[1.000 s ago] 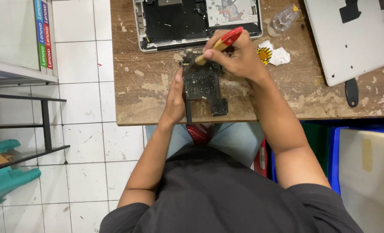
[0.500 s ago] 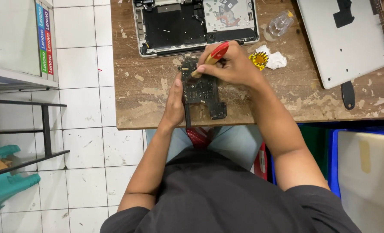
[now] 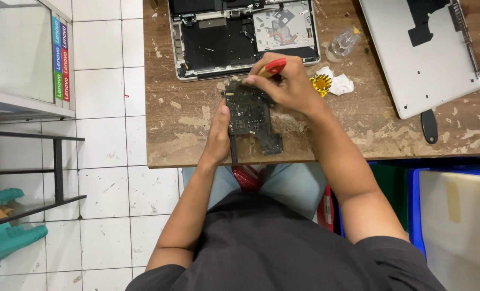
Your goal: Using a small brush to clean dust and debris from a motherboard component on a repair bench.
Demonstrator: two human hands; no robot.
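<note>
Fingers: right hand (image 3: 288, 86) is pinching a red-handled tool (image 3: 272, 68), fingers closed around its grip, tip pressing down at the top edge of the dark circuit board (image 3: 249, 114); left hand (image 3: 218, 132) is lying flat against the board's left edge, fingers extended, gripping nothing.
Change: compared with a second ago, the red handle is sitting lower and deeper inside the right fist; the left hand is keeping its place, suggesting the work is staying on one spot of the board.
Board: one, lying on the worn wooden table (image 3: 186, 134), directly under the fingertips.
Beside the fingers: one yellow-and-white bundle (image 3: 326, 84) just right of the right hand.
Beyond the fingers: one opened laptop chassis (image 3: 240, 37), internals showing; one small clear bottle (image 3: 343, 43).
Far right: one detached silver laptop cover (image 3: 418, 59); one black stick-shaped tool (image 3: 429, 126).
</note>
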